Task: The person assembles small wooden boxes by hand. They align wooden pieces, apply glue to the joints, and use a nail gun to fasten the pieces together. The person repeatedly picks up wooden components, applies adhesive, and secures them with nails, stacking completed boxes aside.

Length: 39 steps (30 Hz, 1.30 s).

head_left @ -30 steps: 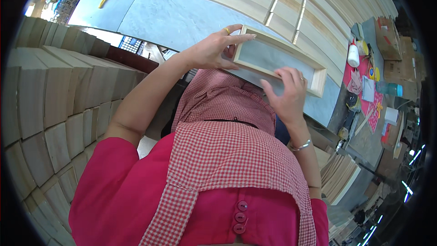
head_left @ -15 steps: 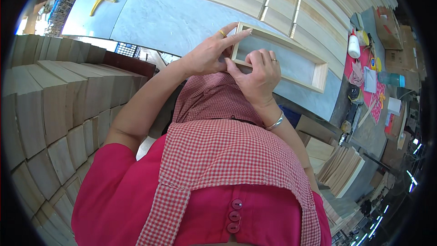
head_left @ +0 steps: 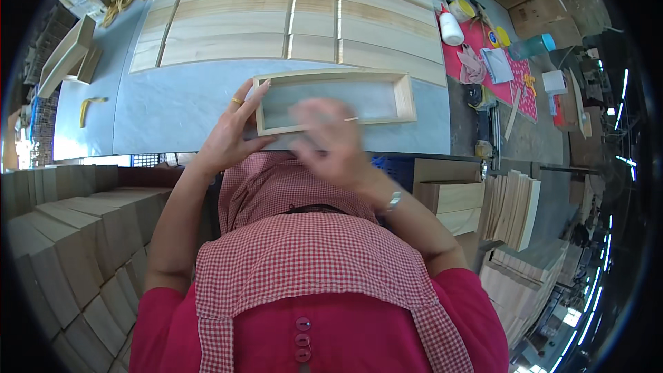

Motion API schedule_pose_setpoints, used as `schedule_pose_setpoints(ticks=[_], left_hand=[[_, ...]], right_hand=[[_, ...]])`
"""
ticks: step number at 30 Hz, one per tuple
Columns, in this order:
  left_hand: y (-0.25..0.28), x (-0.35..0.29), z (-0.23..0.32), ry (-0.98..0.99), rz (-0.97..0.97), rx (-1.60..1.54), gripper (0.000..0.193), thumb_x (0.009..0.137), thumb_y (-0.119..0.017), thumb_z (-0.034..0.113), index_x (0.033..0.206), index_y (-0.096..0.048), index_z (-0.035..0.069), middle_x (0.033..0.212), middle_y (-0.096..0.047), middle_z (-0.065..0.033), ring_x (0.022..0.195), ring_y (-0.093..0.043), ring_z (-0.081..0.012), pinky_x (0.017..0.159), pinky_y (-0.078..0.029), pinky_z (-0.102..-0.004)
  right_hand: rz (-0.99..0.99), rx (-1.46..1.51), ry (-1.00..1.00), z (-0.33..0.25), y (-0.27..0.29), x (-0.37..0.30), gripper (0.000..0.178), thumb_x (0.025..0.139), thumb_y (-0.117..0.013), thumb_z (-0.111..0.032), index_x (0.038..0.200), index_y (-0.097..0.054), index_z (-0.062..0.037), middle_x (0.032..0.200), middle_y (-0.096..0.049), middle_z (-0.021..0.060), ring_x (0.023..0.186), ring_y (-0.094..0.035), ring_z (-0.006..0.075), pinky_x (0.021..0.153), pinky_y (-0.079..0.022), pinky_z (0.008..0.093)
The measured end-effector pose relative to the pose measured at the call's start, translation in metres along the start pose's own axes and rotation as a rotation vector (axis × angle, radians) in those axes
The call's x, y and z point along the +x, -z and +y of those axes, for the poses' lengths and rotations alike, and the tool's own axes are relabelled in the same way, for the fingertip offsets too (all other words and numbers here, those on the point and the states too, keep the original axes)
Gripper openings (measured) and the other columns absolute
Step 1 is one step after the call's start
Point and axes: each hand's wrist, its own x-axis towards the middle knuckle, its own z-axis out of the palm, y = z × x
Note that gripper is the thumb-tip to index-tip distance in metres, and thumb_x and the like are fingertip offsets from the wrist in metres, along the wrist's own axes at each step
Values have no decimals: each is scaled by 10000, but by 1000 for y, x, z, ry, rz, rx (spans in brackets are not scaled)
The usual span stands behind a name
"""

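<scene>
A shallow rectangular wooden frame (head_left: 404, 97) lies on the grey table (head_left: 179, 103) in front of me. My left hand (head_left: 231, 131), with a ring on one finger, grips the frame's left end, fingers against its corner. My right hand (head_left: 331, 141) is blurred by motion over the frame's near edge. A thin pale sliver (head_left: 352, 119) shows at its fingertips. Whether the fingers pinch it I cannot tell.
Long pale wooden planks (head_left: 276, 21) lie side by side across the far half of the table. A white bottle (head_left: 450, 27) stands by a red mat (head_left: 497, 69) at the right. Stacked boards rise at my left (head_left: 62, 235) and right (head_left: 511, 207).
The view has shifted, so the frame now lies level in front of me. My right hand has come off the frame's left part and moves fast along its near edge. My left hand keeps its hold.
</scene>
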Motion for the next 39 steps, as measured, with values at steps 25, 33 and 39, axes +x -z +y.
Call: schedule_pose_setpoints(ticks=[25, 33, 39], left_hand=[[16, 28, 92, 204, 90, -263, 965, 791, -819, 77, 1587, -277, 22, 1312, -556, -237, 935, -652, -209, 834, -575, -334], [20, 39, 120, 226, 147, -265, 955, 826, -817, 149, 1574, -257, -43, 1010, -667, -177, 866, -661, -183, 764, -556, -297], [28, 33, 116, 212, 184, -294, 977, 758, -843, 158, 1523, -298, -110, 1279, -520, -290, 892, -693, -236, 790, -583, -327]], right_hand=[[501, -337, -863, 80, 246, -60, 363, 858, -783, -266, 1094, -671, -14, 827, -691, 56, 623, -619, 160, 660, -515, 337], [238, -61, -647, -73, 115, -47, 222, 956, -732, -217, 1007, -673, -10, 657, -602, -8, 615, -552, 88, 628, -455, 274], [-34, 56, -551, -88, 86, -42, 347, 964, -723, -270, 1201, -659, -25, 938, -671, 54, 852, -633, 166, 785, -501, 333]])
